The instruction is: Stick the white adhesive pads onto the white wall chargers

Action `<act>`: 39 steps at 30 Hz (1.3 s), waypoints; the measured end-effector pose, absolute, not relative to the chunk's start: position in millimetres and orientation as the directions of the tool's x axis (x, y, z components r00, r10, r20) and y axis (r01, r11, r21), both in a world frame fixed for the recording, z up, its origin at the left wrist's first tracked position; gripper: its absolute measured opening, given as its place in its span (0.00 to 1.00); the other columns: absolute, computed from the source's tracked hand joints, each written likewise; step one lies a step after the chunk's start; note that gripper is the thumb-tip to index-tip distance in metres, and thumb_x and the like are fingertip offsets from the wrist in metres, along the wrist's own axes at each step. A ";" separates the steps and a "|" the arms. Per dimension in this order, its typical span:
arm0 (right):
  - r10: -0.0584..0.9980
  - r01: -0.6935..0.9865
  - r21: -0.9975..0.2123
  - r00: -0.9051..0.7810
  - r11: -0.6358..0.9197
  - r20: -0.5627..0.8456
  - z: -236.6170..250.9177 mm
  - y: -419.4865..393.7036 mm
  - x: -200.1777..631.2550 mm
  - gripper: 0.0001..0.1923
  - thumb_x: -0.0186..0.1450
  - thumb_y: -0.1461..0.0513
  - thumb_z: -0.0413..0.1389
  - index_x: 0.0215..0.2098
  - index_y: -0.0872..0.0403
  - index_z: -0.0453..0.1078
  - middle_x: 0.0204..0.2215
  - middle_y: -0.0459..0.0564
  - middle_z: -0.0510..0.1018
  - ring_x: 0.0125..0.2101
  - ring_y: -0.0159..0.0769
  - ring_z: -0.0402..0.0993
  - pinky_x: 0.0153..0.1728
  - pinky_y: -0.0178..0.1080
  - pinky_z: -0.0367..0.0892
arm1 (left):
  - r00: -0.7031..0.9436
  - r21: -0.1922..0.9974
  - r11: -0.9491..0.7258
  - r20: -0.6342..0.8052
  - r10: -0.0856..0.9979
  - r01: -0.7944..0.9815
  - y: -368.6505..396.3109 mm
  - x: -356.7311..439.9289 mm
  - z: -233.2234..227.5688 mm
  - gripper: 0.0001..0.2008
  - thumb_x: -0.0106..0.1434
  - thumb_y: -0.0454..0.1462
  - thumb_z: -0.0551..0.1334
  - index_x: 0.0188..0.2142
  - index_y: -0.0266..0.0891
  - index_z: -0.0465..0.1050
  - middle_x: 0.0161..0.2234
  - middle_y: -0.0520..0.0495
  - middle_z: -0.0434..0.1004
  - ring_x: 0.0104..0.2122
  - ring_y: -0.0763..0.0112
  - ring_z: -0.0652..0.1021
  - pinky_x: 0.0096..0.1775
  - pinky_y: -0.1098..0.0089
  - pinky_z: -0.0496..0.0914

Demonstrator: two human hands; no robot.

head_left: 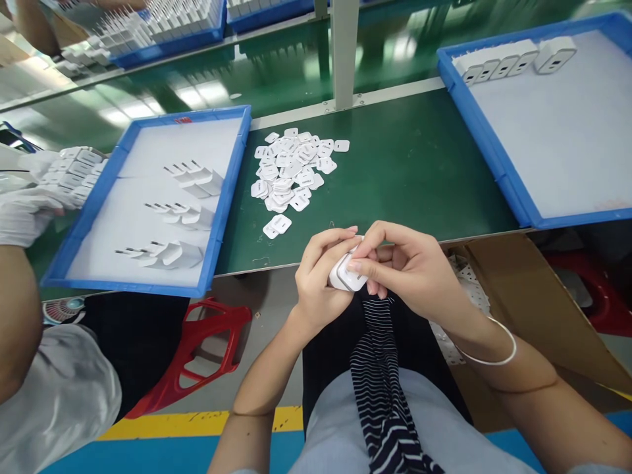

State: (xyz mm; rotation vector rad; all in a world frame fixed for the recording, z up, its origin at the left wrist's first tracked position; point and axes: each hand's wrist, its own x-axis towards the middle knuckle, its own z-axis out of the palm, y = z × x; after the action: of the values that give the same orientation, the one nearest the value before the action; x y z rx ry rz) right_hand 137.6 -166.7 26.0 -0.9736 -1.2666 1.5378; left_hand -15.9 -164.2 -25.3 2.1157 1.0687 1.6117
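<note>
A white charger [344,278] sits in my left hand [316,283], whose fingers wrap round its body just over the near table edge. My right hand [412,266] is closed in a pinch at the charger, with thumb and forefinger pressed against its end face. Those fingertips partly cover the face, so I cannot see whether a loose cover plate is between them. Beyond my hands lies a pile of small white cover plates [293,164] with a dark slot or print, two of them a little nearer to me.
A blue tray [232,171] at left holds rows of two-pin chargers [178,255]. Another blue tray [486,141] at right holds several chargers [511,62]. A metal post [344,59] rises behind. A co-worker's gloved hand [22,214] is far left, beside stacked white parts [74,171].
</note>
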 end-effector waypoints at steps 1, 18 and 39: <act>0.961 -0.127 -0.991 -0.278 -0.045 -0.008 24.8 -167.6 136.4 0.10 0.61 0.65 0.67 0.30 0.54 0.69 0.25 0.40 0.72 0.19 0.24 0.68 0.18 0.30 0.65 | 0.103 0.622 -0.683 0.706 0.700 0.383 -164.5 -15.8 -26.1 0.14 0.62 0.29 0.66 0.48 0.39 0.76 0.47 0.43 0.77 0.47 0.62 0.82 0.48 0.61 0.79; 0.898 -0.343 -0.919 -0.440 -0.194 -0.026 -3.0 -162.1 150.1 0.23 0.66 0.54 0.62 0.59 0.44 0.67 0.57 0.49 0.71 0.59 0.40 0.66 0.57 0.40 0.67 | 0.150 0.844 -0.536 0.530 0.835 -0.004 -157.5 -20.8 -26.0 0.19 0.55 0.39 0.75 0.46 0.44 0.79 0.45 0.45 0.78 0.45 0.62 0.83 0.49 0.60 0.80; 0.860 -0.343 -0.875 -0.491 -0.340 -0.141 -13.5 -166.9 136.4 0.39 0.52 0.55 0.72 0.57 0.44 0.60 0.52 0.50 0.70 0.49 0.41 0.72 0.48 0.42 0.71 | 0.323 0.676 -0.702 0.628 0.708 0.225 -161.8 -38.9 -17.0 0.16 0.61 0.33 0.69 0.50 0.42 0.77 0.45 0.43 0.79 0.44 0.65 0.82 0.45 0.64 0.80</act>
State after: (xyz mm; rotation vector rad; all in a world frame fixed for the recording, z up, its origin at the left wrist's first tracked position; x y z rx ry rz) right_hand 136.4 -166.9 -13.5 -0.7880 -1.0509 1.9179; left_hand -38.9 -161.8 -17.0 2.1221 0.8211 1.3614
